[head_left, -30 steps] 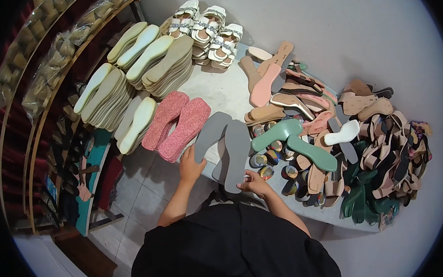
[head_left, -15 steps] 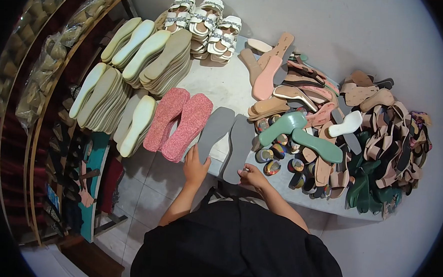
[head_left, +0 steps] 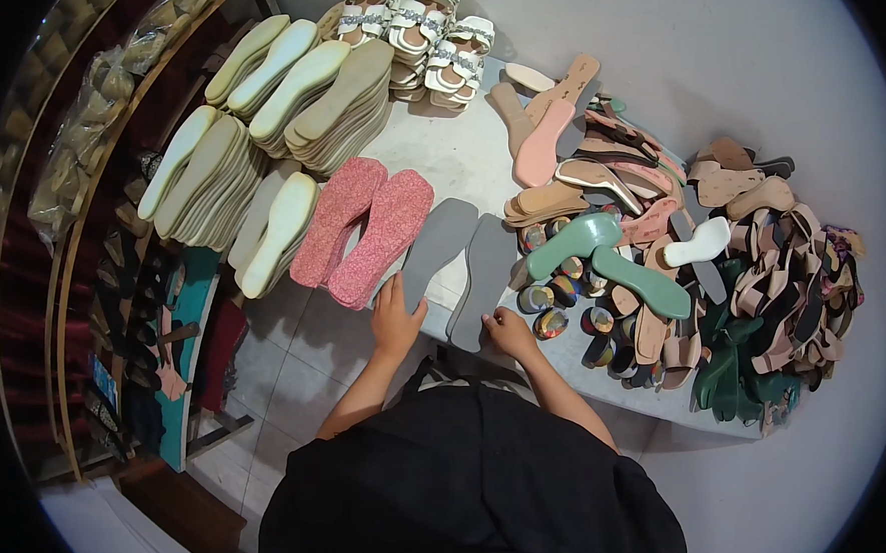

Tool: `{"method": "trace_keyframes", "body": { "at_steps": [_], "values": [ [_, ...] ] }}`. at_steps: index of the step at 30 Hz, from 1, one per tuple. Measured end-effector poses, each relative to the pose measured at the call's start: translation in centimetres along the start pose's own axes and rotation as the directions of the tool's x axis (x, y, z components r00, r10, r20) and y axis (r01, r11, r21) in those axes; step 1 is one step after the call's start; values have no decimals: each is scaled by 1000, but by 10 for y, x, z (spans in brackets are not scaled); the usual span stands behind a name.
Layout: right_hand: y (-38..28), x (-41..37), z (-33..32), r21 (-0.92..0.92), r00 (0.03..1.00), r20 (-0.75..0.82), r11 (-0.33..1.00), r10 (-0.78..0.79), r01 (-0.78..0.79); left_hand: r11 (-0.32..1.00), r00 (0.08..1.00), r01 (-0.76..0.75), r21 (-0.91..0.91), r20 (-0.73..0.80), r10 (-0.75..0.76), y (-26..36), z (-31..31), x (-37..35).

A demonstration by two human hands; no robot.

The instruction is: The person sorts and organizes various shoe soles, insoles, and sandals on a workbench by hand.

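Two flat grey shoe soles (head_left: 442, 241) lie side by side on the near edge of the white table. My left hand (head_left: 396, 319) is open at the lower end of the left one, its fingers stretched out and its thumb apart. At the right-hand grey sole (head_left: 480, 289), my right hand (head_left: 510, 333) has its fingers curled in, with thumb and fingertips at the sole's lower right edge. Just left of my left hand stand two stacks of pink speckled soles (head_left: 385, 233), leaning close together.
Stacked cream insoles (head_left: 298, 89) fill the table's left side. White sandals (head_left: 459, 62) are piled at the back. Green soles (head_left: 643, 284), a pink sole (head_left: 545, 147) and loose shoe parts crowd the right. A shelf rack (head_left: 99, 148) stands at left.
The whole view has shifted slightly, so the table sits higher in the picture. Both hands stay by the grey soles with little visible movement.
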State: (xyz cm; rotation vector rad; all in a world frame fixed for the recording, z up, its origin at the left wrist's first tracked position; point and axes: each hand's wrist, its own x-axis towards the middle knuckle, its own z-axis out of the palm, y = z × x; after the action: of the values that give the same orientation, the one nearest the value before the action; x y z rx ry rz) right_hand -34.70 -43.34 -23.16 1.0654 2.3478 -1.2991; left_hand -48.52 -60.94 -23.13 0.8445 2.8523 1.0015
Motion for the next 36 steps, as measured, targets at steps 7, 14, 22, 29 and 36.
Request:
{"method": "trace_keyframes", "body": {
  "at_steps": [7,14,22,29,36],
  "values": [
    [-16,-7,-11,-245,995,-66,968,-74,56,904,903,-418,-89,-148,403,24,-1,-17],
    [-46,3,-49,-318,826,-330,878,-457,359,976,942,-192,-105,260,213,70,18,-21],
    [-86,70,-98,-760,593,-405,617,-696,204,983,934,-162,-83,308,180,67,36,-17],
    [-56,111,-99,-913,569,-211,368,-795,176,992,965,-104,-73,233,118,71,45,-20],
    [-45,101,-122,-975,333,-194,218,-923,37,997,986,-72,2,153,71,82,49,-18]
  ]
}}
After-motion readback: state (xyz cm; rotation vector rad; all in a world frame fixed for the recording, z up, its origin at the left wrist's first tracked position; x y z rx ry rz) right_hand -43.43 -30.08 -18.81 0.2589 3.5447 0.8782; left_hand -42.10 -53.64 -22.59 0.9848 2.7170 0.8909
